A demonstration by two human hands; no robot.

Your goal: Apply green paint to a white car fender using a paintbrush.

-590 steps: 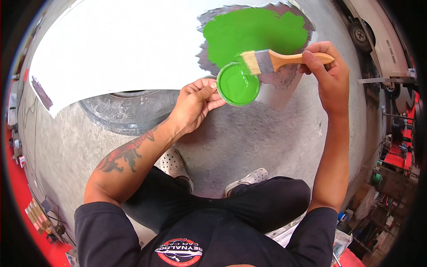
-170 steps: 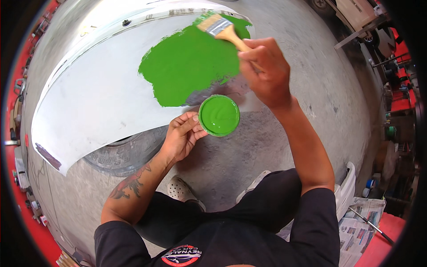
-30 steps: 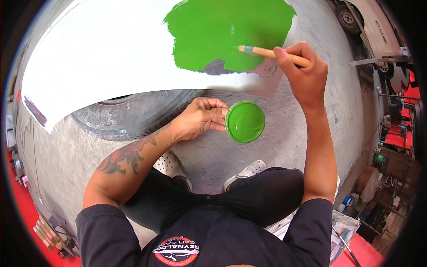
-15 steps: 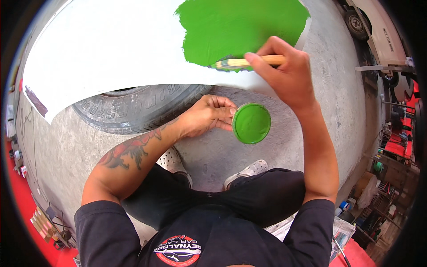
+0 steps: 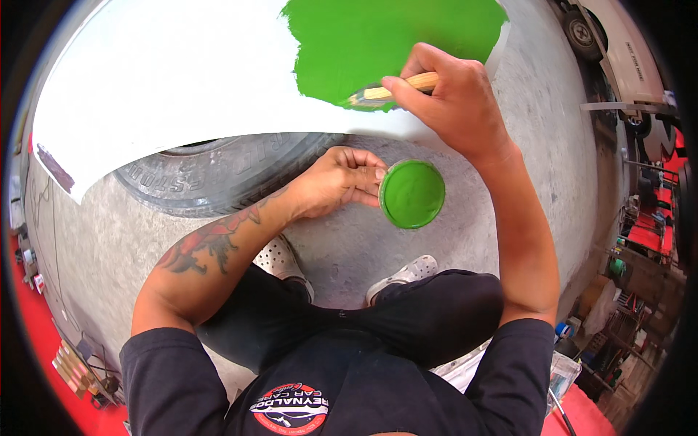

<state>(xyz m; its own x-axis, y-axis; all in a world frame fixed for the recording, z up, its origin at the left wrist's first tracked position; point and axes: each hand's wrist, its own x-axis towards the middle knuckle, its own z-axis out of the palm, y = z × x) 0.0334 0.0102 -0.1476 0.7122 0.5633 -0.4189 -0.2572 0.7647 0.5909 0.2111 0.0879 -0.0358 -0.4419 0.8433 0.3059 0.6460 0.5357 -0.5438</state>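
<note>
The left hand [image 5: 336, 182] keeps its thumb and fingers closed in a pinch at the left rim of a round container [image 5: 412, 194] of green paint, which is held above the grey floor [image 5: 338, 251], between the person's knees and the white panel [image 5: 174, 73]. The right hand [image 5: 456, 98] has its fingers curled tightly around the wooden handle of a paintbrush [image 5: 378, 93], and the bristles, seen edge-on, lie at the lower edge of the green patch [image 5: 392, 47] on this panel, whose curved lower edge partly covers a black tire [image 5: 211, 182].
</note>
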